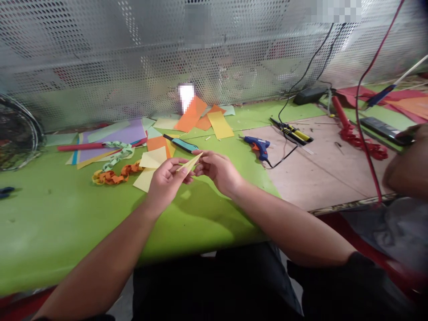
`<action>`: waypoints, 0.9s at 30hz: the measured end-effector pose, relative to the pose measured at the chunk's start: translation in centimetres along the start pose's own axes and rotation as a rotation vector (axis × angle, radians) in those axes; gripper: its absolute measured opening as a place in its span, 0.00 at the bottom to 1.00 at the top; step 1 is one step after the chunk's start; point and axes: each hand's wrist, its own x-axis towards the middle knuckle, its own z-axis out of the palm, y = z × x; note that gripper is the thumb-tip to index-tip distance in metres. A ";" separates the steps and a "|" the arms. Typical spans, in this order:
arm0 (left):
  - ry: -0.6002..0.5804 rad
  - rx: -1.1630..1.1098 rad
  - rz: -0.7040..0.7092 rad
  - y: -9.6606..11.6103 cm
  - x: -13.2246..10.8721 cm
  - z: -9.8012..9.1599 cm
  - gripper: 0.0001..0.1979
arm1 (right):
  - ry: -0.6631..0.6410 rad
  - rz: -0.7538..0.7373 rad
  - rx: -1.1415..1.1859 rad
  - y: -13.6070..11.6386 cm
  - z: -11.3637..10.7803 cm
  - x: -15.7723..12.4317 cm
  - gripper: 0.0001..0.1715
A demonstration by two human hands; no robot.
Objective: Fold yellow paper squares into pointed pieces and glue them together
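Held above the surface: a left hand (pixel 165 178), fingers closed, pinching a narrow pointed strip of pale yellow paper (pixel 189 162), and a right hand (pixel 217 170), fingers curled, pinching the strip's far side. The hands nearly touch, with the strip between them.

Below them: a green-topped surface (pixel 67 223), its long front edge running beneath both forearms, with a stretch of green between the hands and that edge.

Just left of the left hand: loose pale yellow paper sheets (pixel 147 176), beside an orange-and-yellow paper chain (pixel 113 176).

Well right: a blue hot glue gun (pixel 257 147), near the edge of a pinkish-brown wooden board (pixel 317 174).

At far right: another person's bare forearm (pixel 404 165).

Behind: a perforated metal sheet (pixel 167 53).
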 end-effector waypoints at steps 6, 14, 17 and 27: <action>0.029 0.102 0.055 -0.6 -0.1 0.1 0.19 | 0.073 -0.031 -0.214 0.1 0.6 -0.1 0.21; -0.056 0.012 -0.131 -0.5 -0.1 0.3 0.19 | 0.122 -0.083 -0.295 0.4 0.2 0.1 0.20; -0.073 -0.036 -0.154 -0.6 0.0 0.2 0.18 | 0.094 -0.066 -0.298 0.2 0.2 0.0 0.19; -0.078 0.031 -0.148 -0.7 -0.1 0.2 0.17 | 0.105 -0.052 -0.267 -0.3 0.2 -0.1 0.20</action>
